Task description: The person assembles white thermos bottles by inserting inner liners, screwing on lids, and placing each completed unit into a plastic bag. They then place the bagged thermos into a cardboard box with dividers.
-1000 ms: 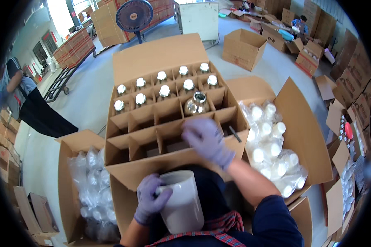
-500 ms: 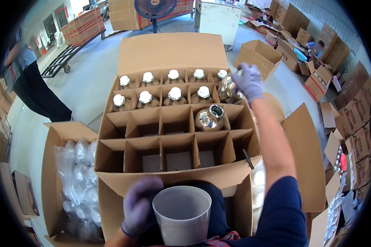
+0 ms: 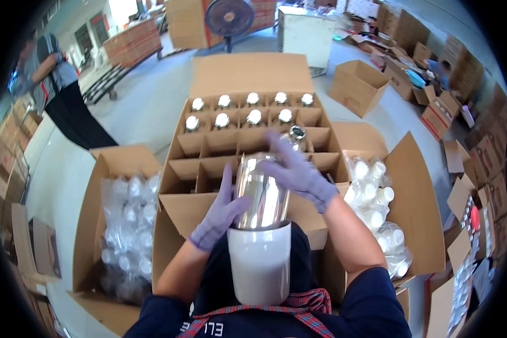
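Observation:
A shiny silver bottle [image 3: 262, 194] stands with its lower end in the mouth of a white bucket [image 3: 260, 265] at my lap. It appears upside down; its neck is hidden. My left hand [image 3: 219, 217], in a purple glove, is open along its left side, with the thumb against it. My right hand [image 3: 298, 169], also gloved and slightly blurred, is open at its upper right, fingers spread. Beyond is a divided cardboard box [image 3: 188, 211] with two rows of silver bottles with white caps [image 3: 254, 116]. An uncapped silver bottle [image 3: 297, 135] stands in a nearer row.
Open boxes flank me: the left holds bagged clear plastic pieces [image 3: 130, 225], the right bagged white-topped pieces [image 3: 372, 194]. An open carton [image 3: 359, 87] sits at the far right. A fan [image 3: 229, 19] stands behind, and another person [image 3: 67, 90] is at the left.
My right hand has brought a silver bottle from the box's right side to the bucket. My left hand has risen beside it. The view has shifted, so the box appears farther off.

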`<state>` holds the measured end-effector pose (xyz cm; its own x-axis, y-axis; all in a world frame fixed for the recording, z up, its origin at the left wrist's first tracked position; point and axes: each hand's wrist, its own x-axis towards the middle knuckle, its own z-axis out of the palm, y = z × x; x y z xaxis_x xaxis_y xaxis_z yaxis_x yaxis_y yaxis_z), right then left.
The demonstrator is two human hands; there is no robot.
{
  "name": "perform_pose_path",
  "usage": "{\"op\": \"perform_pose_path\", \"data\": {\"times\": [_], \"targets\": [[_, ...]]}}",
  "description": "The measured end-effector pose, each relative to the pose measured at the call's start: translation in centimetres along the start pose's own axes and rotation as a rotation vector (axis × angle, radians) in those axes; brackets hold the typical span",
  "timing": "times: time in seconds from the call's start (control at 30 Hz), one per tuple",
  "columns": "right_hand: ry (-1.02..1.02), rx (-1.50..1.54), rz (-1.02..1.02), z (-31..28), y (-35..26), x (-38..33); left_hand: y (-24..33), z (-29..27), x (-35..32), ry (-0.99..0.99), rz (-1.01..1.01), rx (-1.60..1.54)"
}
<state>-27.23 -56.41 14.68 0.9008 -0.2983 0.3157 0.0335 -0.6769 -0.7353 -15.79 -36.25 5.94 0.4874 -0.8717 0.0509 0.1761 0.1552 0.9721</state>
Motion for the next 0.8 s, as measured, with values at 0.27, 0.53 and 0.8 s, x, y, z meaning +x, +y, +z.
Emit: {"op": "perform_pose_path", "data": {"times": [0.27,0.53,0.8], "targets": [[-0.852,0.306,0.164,5.1,2.5,-5.1,0.1,2.2,-12.3,-0.089,0.113,0.751],[-0.249,0.493,0.759,-3.3,2.5,-27.9,-2.7,1.0,-19.6,-0.403,-0.008,0.313],[0.287,0.904,0.907,3.9,-0.2,-42.5,-1.7,-0.4,-14.7,-0.340,-0.935,0.222]]}}
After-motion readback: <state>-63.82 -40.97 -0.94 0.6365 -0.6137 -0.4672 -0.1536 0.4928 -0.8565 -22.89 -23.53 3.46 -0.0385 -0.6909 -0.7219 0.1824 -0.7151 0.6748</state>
